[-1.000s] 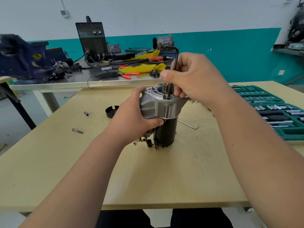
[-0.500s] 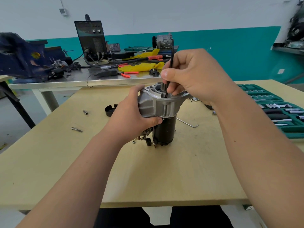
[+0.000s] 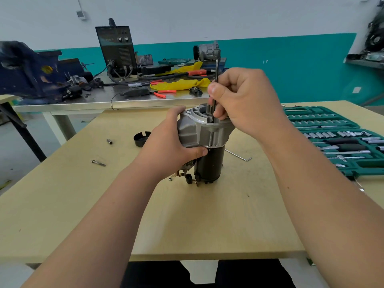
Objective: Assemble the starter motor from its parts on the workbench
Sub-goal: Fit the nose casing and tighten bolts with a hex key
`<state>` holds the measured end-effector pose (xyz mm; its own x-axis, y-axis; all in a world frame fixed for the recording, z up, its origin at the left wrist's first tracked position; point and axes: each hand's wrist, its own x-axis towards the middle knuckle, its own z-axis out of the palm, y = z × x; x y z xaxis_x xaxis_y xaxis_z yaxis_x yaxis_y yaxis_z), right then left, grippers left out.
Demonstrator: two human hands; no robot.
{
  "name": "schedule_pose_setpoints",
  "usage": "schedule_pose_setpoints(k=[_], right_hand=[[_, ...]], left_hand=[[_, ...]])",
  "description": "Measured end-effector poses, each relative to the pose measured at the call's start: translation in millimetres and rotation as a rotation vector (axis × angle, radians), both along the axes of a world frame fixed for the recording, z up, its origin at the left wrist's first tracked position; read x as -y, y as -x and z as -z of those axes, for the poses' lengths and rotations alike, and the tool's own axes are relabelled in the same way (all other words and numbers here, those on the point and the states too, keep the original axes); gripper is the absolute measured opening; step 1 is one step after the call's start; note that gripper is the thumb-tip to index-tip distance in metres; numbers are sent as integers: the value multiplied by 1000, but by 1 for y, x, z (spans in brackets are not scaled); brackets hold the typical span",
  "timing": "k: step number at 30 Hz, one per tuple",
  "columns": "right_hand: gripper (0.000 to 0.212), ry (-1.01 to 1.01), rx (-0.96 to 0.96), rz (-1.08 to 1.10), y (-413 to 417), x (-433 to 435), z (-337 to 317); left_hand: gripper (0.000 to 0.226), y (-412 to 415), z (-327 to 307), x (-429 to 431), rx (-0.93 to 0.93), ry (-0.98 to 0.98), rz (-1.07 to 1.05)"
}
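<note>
The step in hand looks like driving a long through-bolt that joins the aluminium nose housing to the black body of the starter motor (image 3: 205,146). The motor stands upright on its rear end near the middle of the worktop (image 3: 207,215), a little toward the far edge.

The left hand (image 3: 170,146) grips the housing from the side, fingers wrapped round it and thumb pressed at the seam with the black body. The right hand (image 3: 247,100) pinches the upright shaft of a hex key (image 3: 216,71) between thumb and curled fingers, with the key's tip down inside the housing's open top. Whether the tip is seated in a bolt head cannot be told.

The next move probably calls for turning the key with the fingers while the left hand holds the motor against twisting and tipping.

A loose bolt (image 3: 98,162) lies toward the left edge, with a small sleeve (image 3: 109,141) and a black cap (image 3: 141,138) beyond it, all likely parts yet to be fitted. A second hex key (image 3: 239,155) lies just behind the motor, and an open socket set (image 3: 332,140) sits along the right edge. None of these blocks either hand. A small nut (image 3: 170,179) rests near the motor's base.
</note>
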<state>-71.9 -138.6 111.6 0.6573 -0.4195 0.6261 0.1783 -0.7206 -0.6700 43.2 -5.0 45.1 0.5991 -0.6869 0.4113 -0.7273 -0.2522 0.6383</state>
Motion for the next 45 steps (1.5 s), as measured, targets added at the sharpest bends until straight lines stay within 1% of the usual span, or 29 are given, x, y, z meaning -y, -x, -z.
schedule_pose_setpoints(k=[4, 5, 6, 7, 8, 9, 10, 11, 12, 13, 14, 15, 17, 19, 20, 25, 29, 32, 34, 36, 37, 38, 39, 42, 43, 44, 45], right_hand=[[21, 50, -1, 39, -2, 0, 3], [20, 38, 32, 24, 0, 0, 4], [20, -18, 103, -8, 1, 3, 4], [22, -146, 209, -71, 3, 8, 4], [25, -325, 315, -139, 4, 17, 4], [26, -500, 370, -166, 2, 29, 7], [27, -614, 353, -116, 0, 42, 13], [28, -616, 227, 20, -3, 54, 20], [28, -511, -3, 179, -7, 63, 32], [27, -367, -245, 275, -10, 69, 48], [26, -255, -429, 312, -13, 71, 64], [25, -203, -554, 301, -17, 70, 79], [19, -93, -739, 250, -26, 63, 99], [16, 150, -905, 242, -39, 51, 109], [15, 222, -932, 254, -44, 45, 111], [13, 333, -892, 307, -59, 24, 110], [13, 444, -878, 312, -62, 18, 108], [22, 544, -936, 323, -71, 17, 109], [22, 554, -980, 277, -79, 19, 110], [15, 535, -1026, 175, -87, 25, 113], [12, 489, -1021, 136, -90, 30, 113], [9, 409, -967, 111, -92, 33, 110], [12, 300, -874, 109, -93, 37, 102], [13, -6, -460, 169, -95, 35, 59], [16, -71, -343, 215, -94, 27, 45], [20, -84, -275, 239, -94, 17, 32], [21, -55, -248, 240, -94, 5, 23]], left_hand=[[100, 2, -2, 3, 0, 3, 4], [100, 3, -1, 4, 1, 2, 9], [100, 3, -1, 4, 0, 8, 12], [100, 3, 0, 3, -5, 19, 14], [100, 2, 1, 2, -15, 35, 17], [100, 1, 3, 1, -31, 53, 22], [99, 0, 5, -2, -52, 73, 27], [98, -2, 7, -6, -75, 94, 28], [97, -4, 11, -10, -97, 118, 25], [96, -6, 15, -15, -115, 145, 19], [95, -9, 19, -20, -131, 173, 13], [95, -13, 23, -25, -145, 202, 8], [95, -21, 28, -34, -165, 247, -6], [94, -29, 27, -39, -159, 247, -12], [94, -33, 25, -41, -151, 235, -12], [96, -38, 21, -44, -96, 201, 2], [98, -37, 21, -45, -102, 215, 26], [99, -34, 24, -50, -122, 218, 59], [96, -30, 27, -56, -130, 224, 73], [95, -26, 31, -61, -122, 237, 71], [97, -25, 34, -63, -122, 248, 68], [99, -25, 37, -65, -129, 260, 69], [100, -25, 40, -66, -136, 271, 69], [99, -28, 45, -69, -175, 316, 70], [98, -30, 47, -69, -185, 329, 62], [96, -31, 48, -69, -195, 341, 55], [95, -32, 49, -70, -210, 352, 51]])
